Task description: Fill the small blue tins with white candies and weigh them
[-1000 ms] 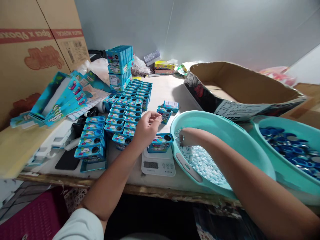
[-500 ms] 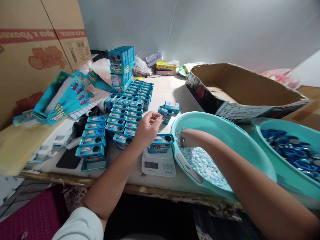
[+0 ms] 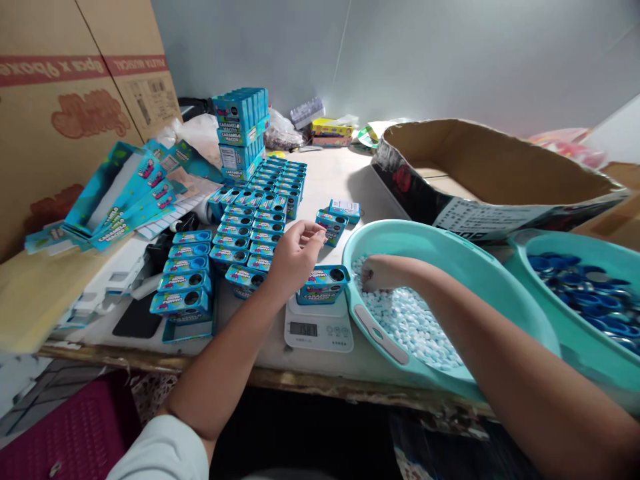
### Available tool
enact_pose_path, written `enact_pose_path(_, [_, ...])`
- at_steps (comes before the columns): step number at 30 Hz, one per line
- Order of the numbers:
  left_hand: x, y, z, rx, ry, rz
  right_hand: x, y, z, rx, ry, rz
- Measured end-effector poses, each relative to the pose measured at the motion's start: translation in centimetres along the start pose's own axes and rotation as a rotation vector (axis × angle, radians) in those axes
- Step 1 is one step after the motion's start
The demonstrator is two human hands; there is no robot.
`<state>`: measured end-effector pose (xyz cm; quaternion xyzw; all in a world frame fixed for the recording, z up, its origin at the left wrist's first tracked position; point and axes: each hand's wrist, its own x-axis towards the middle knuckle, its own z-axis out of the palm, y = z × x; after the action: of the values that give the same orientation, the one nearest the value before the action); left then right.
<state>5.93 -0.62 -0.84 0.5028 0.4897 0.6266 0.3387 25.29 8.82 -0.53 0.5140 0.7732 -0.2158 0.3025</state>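
Left hand hovering with fingers loosely curled, holding nothing, just above a blue box on a small scale, right hand dipped into candies in a teal basin, its grip hidden, rows of boxes left of the left hand

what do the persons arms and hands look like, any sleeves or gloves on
Both hands are bare, with no gloves. The left arm has a white short sleeve showing at the bottom edge, and it is uncovered below that down to the left hand. The right arm shows no sleeve in view, and is uncovered to the right hand. No watch or bracelet shows on either wrist. Whether any finger has a ring is too small to tell.
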Motion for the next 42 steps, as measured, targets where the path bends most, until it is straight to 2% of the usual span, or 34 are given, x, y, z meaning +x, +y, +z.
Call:
enact_pose_path(4, [-0.1, 0.0, 0.2, 0.011, 0.0, -0.008, 0.7, 0.4, 0.0, 0.04, -0.014, 0.021])
enact_pose_path(9, [-0.3, 0.2, 0.3, 0.029, -0.018, -0.01, 1.0, 0.6, 0.0, -0.011, 0.043, 0.027])
enact_pose_path(20, [-0.2, -0.2, 0.1, 0.029, -0.019, 0.035, 0.4, 0.1, -0.1, -0.082, 0.097, 0.025])
enact_pose_path(27, [-0.2, -0.1, 0.0, 0.034, -0.021, 0.04, 0.3, 0.2, 0.0, -0.017, 0.062, 0.044])
enact_pose_path(36, [0.3, -0.4, -0.4, 0.024, 0.012, 0.028, 0.3, 1.9, 0.4, 0.046, 0.044, 0.056])
enact_pose_path(42, [0.1, 0.3, -0.3, 0.021, 0.017, 0.033, 0.0, 3.6, 1.2, -0.055, 0.086, -0.002])
